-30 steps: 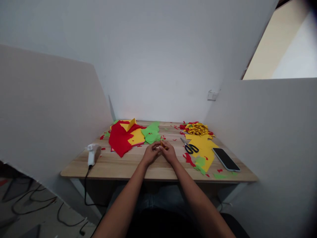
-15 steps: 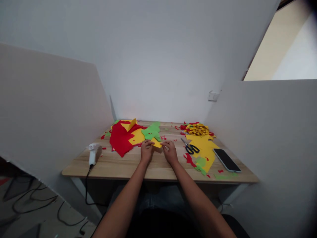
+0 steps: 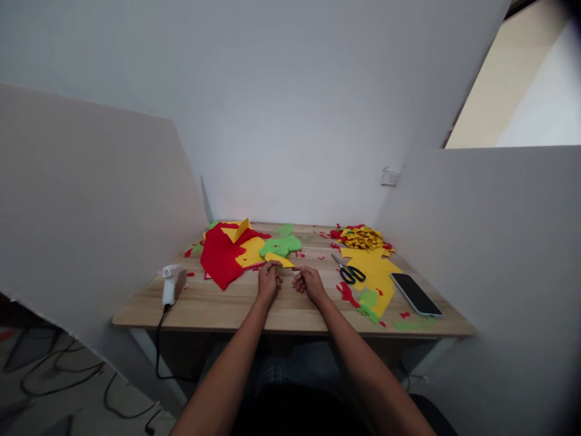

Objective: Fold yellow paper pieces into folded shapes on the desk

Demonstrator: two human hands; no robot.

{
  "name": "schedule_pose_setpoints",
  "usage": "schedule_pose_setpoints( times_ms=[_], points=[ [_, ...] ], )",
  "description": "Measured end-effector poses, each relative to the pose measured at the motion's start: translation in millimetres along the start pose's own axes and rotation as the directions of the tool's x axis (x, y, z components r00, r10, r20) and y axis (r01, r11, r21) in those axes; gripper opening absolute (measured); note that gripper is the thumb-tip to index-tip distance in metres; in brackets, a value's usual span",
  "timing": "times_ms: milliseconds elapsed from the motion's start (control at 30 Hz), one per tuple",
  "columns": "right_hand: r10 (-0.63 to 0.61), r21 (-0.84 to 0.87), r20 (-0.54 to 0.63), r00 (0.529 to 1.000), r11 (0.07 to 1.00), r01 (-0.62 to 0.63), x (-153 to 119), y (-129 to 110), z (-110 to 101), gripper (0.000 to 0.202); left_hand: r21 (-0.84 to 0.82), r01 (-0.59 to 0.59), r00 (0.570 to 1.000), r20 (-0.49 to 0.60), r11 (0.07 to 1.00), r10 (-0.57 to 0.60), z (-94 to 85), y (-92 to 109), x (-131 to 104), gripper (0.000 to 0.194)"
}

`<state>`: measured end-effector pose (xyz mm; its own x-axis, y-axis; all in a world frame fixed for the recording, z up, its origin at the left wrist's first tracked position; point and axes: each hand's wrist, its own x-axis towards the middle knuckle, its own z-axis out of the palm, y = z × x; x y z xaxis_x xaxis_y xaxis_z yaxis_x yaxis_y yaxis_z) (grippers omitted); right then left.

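Note:
My left hand (image 3: 269, 281) is closed, its thumb and fingers pinching a small yellow felt-like piece (image 3: 280, 260). The piece is raised a little above the table and slants down toward the right. My right hand (image 3: 309, 283) has its index finger stretched to the pointed right end of that piece; the other fingers are loosely bent and apart. Just behind the yellow piece lies a crumpled green sheet (image 3: 285, 243). Black-handled scissors (image 3: 348, 272) rest to the right of my right hand, partly over a large yellow sheet (image 3: 373, 266).
A red sheet (image 3: 220, 257) lies at the left over more yellow material. The white handheld device (image 3: 169, 284) stands left with its cable hanging down. A pile of yellow strips (image 3: 363, 237) sits back right. A phone (image 3: 415, 294) lies far right. Partitions flank the wooden table (image 3: 218, 312).
The yellow piece has tipped and shifted slightly left in my left hand. My right hand's fingers have loosened, the index now extended. The green sheet behind has changed shape, flattening to the right.

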<state>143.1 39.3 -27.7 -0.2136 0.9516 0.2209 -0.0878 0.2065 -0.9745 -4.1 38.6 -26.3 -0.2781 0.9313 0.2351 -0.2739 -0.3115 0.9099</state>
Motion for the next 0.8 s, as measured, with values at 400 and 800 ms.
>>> schedule_pose_setpoints(
  times_ms=[400, 800],
  points=[
    [0.011, 0.029, 0.079, 0.997, 0.999, -0.013, 4.0, -2.0, 0.6, 0.049, -0.062, 0.055, 0.991, 0.125, 0.997, -0.047, 3.7, 16.2, -10.7, 0.028],
    [-0.020, 0.087, -0.171, 0.985, 0.996, 0.036, 9.0, -1.3, 14.9, 0.038, -0.316, 0.195, 0.980, 0.112, 0.928, -0.167, 25.6, 5.4, -8.8, 0.061]
  ],
)
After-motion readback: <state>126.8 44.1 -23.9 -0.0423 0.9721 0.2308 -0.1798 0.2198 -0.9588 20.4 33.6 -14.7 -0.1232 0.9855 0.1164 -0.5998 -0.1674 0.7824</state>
